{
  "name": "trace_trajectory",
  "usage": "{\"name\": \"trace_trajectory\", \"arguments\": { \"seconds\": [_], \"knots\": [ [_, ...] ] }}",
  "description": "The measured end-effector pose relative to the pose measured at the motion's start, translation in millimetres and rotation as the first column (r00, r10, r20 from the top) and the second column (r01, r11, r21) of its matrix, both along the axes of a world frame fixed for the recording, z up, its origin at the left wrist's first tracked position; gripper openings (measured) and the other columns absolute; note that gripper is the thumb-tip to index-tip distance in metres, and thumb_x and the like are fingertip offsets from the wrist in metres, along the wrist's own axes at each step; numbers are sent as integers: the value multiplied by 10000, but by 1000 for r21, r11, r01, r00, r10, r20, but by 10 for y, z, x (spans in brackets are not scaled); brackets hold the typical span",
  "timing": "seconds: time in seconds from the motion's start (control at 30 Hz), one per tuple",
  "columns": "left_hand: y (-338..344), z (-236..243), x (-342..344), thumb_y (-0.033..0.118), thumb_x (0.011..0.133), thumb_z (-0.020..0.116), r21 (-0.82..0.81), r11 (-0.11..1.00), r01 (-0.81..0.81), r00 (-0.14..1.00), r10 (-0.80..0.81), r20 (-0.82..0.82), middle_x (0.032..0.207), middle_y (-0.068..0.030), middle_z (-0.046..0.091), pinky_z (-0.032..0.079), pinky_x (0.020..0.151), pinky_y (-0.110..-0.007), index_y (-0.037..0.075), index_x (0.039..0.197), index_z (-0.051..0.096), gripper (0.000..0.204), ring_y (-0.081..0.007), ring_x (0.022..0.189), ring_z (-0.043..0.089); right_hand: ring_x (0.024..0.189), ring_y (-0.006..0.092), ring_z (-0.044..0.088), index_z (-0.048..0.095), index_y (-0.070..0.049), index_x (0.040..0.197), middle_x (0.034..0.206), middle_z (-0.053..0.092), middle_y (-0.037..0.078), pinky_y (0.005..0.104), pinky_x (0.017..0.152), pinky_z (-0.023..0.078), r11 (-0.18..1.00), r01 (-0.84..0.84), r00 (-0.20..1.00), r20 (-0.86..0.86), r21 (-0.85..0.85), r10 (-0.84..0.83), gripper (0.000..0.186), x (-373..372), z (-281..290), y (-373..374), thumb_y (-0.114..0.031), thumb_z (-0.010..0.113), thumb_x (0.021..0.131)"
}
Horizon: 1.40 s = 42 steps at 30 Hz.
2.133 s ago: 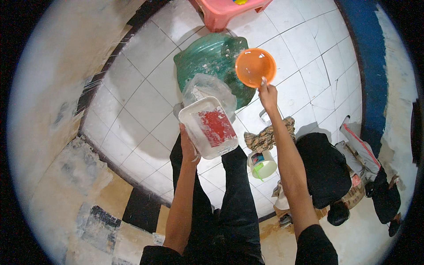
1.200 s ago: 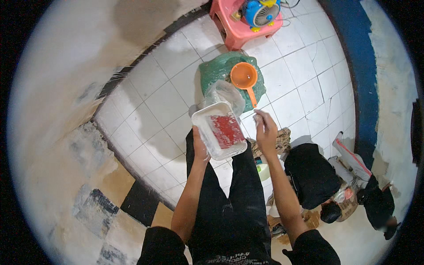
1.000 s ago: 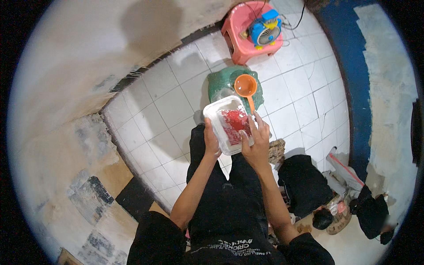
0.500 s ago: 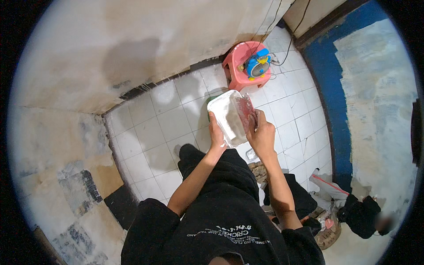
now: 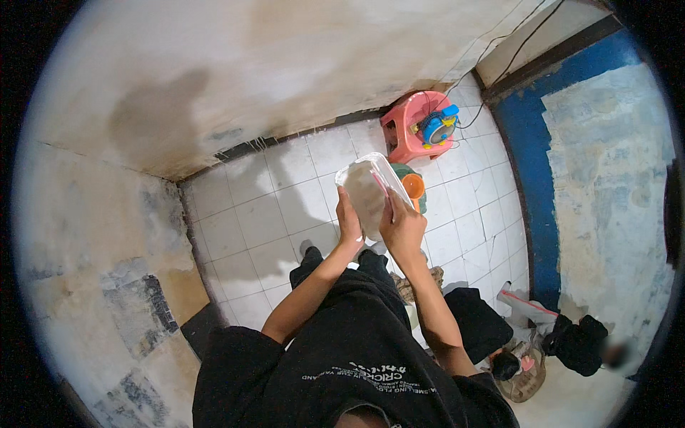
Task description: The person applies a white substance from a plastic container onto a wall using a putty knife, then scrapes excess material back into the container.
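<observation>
My left hand (image 5: 349, 218) grips the near left side of a white rectangular plastic tub (image 5: 342, 176), which is smeared with white paste and held above the floor. In my right hand (image 5: 404, 232) is a flat reddish scraper (image 5: 378, 178), pinched between thumb and fingers. Its blade stands nearly edge-on inside the tub, toward the right wall. Whether the blade touches the paste I cannot tell. White smears mark my left wrist.
A pink plastic stool (image 5: 399, 121) with a small blue and yellow fan (image 5: 437, 130) stands by the patchy wall (image 5: 235, 78). Beyond the tub, an orange cup (image 5: 412, 186) rests on a green item (image 5: 401, 170). Dark clothes and bags (image 5: 477, 317) lie at the right; cables hang near the corner.
The scraper has turned from showing its broad reddish face to nearly edge-on within the tub. My view has shifted, and the orange cup has come into sight.
</observation>
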<state>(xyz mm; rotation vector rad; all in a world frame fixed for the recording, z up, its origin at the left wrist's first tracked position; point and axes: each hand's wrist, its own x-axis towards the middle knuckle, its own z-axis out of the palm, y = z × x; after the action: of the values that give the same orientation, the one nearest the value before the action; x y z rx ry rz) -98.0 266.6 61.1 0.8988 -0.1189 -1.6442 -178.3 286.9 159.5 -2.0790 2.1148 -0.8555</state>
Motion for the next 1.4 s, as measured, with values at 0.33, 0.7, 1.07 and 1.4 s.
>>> {"name": "trace_trajectory", "arguments": {
  "seconds": [0.33,0.7,1.07,1.4],
  "knots": [
    [-31,-173,798,542,942,319,-56,996,-74,976,60,-210,1205,-95,523,431,920,-341,41,1293,409,618,-206,1079,525,598,327,613,645,-31,881,704,629,169,362,563,493,998,-31,999,41,-55,33,132,753,59,-83,-35,610,754],
    [-99,114,1328,632,852,402,-87,992,88,892,-118,-436,1268,-142,496,418,962,-452,65,1338,381,747,-296,1131,511,554,360,548,538,6,788,623,543,212,399,517,421,995,-87,975,208,51,75,65,812,149,-323,-46,562,819],
    [-514,120,1201,598,825,425,-235,971,-37,835,-99,-541,1240,-95,527,407,968,-426,106,1306,433,688,-261,1108,529,552,334,604,596,-37,978,689,624,165,411,524,482,975,-214,970,-102,66,220,205,1148,419,-679,-57,554,779],
    [-1205,38,1383,545,844,496,-263,960,-101,946,11,-325,1287,-96,466,351,1012,-415,176,1352,350,644,-223,1179,455,598,329,634,546,0,1024,736,638,177,400,506,498,908,-417,909,41,47,416,337,1333,281,-1309,-39,579,691]
  ]
}}
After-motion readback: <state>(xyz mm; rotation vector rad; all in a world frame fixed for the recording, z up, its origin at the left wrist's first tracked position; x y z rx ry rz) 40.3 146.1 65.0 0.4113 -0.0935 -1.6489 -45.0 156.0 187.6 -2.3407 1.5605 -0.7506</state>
